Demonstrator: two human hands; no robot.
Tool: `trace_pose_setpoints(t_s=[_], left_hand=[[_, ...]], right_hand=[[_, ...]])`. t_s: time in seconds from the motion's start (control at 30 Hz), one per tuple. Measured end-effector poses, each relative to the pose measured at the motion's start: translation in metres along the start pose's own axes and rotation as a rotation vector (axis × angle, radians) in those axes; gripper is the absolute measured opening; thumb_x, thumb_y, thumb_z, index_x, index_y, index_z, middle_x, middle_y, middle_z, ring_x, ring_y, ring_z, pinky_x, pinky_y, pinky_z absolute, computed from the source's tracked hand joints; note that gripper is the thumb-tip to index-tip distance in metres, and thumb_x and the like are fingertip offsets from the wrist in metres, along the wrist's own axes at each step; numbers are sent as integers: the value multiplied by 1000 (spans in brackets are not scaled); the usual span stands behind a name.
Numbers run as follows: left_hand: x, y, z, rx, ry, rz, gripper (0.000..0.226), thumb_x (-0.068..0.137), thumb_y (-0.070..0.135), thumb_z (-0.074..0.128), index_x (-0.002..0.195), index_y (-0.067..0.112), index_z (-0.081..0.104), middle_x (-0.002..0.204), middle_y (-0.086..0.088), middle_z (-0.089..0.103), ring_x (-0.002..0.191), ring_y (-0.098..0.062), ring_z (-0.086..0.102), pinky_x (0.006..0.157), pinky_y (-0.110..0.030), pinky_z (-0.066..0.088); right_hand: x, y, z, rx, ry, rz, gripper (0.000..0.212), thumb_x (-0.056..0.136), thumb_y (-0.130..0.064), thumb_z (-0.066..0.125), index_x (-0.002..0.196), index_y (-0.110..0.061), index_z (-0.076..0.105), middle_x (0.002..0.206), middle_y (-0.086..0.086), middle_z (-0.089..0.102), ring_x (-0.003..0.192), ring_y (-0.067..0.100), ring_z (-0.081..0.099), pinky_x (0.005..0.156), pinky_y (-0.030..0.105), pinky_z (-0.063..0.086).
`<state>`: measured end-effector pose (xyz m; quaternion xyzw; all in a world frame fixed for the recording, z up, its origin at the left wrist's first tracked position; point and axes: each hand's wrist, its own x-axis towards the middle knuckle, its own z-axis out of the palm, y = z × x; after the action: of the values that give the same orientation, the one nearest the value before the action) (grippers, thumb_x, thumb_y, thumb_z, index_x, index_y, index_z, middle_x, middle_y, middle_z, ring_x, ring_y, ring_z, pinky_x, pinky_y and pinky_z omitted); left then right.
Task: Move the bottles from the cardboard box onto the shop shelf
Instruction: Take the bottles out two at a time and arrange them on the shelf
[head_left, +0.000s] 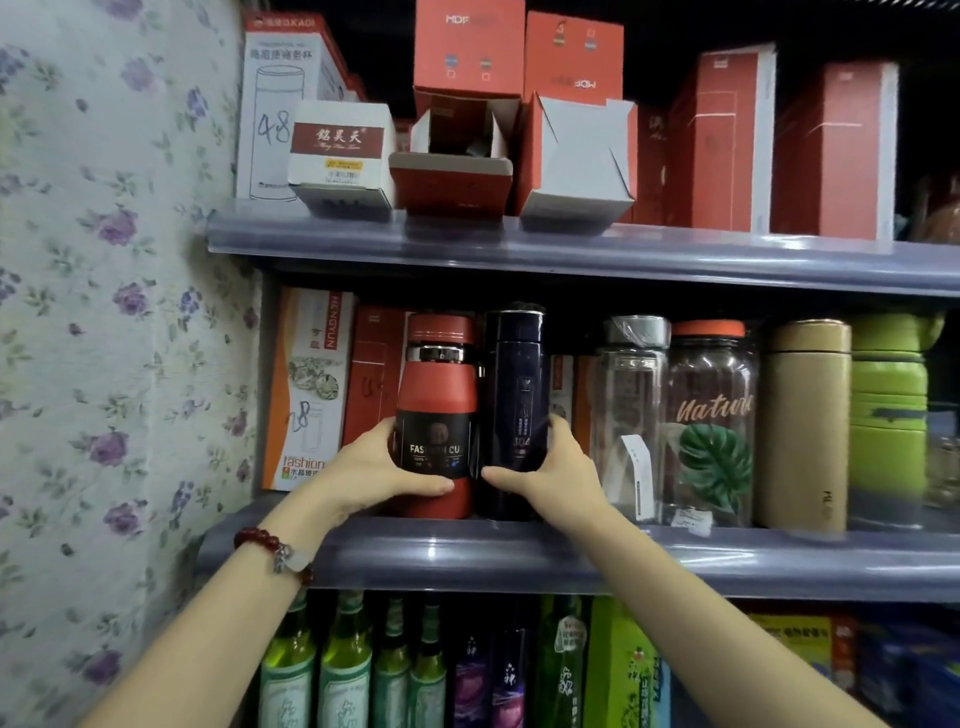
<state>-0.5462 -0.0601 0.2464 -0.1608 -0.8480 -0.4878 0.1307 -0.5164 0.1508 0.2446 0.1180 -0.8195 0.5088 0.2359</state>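
1. left hand (371, 470) grips the red flask (437, 415) low on its black label, thumb across the front.
2. right hand (553, 470) grips the dark navy flask (514, 410) near its base.
3. both flasks stand upright, touching side by side, on the middle shelf (675, 558) at its front edge.
4. glass bottles (675, 421) stand just right of them.
5. progress: these two appear placed; release is pending. the cardboard box is not in view, so the remaining count cannot be told.

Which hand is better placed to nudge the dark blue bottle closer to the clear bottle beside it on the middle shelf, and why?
The right hand. It already grips the dark blue bottle low down, next to the clear bottle. The left hand holds the red bottle on the far side and would have to let go and reach across.
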Motion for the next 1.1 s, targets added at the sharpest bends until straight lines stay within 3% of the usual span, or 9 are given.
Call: trace_pose_setpoints(t_s=[0.17,0.27,0.33,0.47,0.6,0.7,0.87,0.97,1.1], left_hand=[[-1,6,5,20,25,-2,101,38,48,91,127,32,47,119,12,63,113,-11,58,105,-40,43],[-4,15,12,22,7,28,81,49,39,91,117,37,46,110,17,61,110,-11,57,102,-33,43],[-8,17,12,21,-27,26,79,54,36,90,119,37,45,107,18,61,109,-10,57,100,-30,41],[-11,14,5,26,-97,20,103,41,48,91,132,38,43,120,13,63,114,-13,60,107,-41,42],[-10,14,6,42,-79,11,116,32,58,89,135,35,41,124,11,62,116,-14,59,108,-42,41],[-13,14,6,69,-70,7,111,31,61,88,130,37,43,124,12,62,117,-14,58,108,-42,41],[-24,25,6,198,-57,-19,101,45,63,82,133,31,43,124,12,59,116,-11,56,107,-38,42],[-33,33,8,305,-36,-37,90,58,65,75,134,26,44,126,11,57,114,-11,55,102,-32,44],[-53,45,17,389,38,-53,64,81,46,67,135,19,45,132,1,56,112,-15,56,99,-32,45]], right_hand=[[0,-1,-7,-21,40,30,63,68,-25,86,116,-22,46,107,-6,63,97,14,59,81,24,44],[-5,-2,-13,-33,39,27,58,71,-24,83,117,-21,47,97,-13,56,93,11,54,83,24,42],[-8,-2,-15,-29,32,40,61,72,-24,82,122,-19,47,102,-10,58,97,13,57,83,26,44],[-16,-1,-21,-60,15,38,66,73,-29,81,127,-20,43,115,-6,61,105,17,59,87,29,45],[-17,-2,-18,-86,34,46,91,71,-34,81,144,-18,29,134,0,56,121,21,54,103,36,45],[-23,-3,-16,-71,45,52,89,74,-34,79,142,-13,27,135,4,55,118,22,55,96,31,45],[-30,-12,-20,-132,17,62,55,80,-31,75,114,-6,39,120,12,59,91,19,52,76,27,41],[-32,-16,-25,-215,18,33,55,81,-34,74,115,-2,44,117,15,57,91,22,52,74,28,41],[-39,-13,-37,-237,14,-63,50,83,-29,71,119,-4,47,115,13,62,99,25,58,74,26,43]])
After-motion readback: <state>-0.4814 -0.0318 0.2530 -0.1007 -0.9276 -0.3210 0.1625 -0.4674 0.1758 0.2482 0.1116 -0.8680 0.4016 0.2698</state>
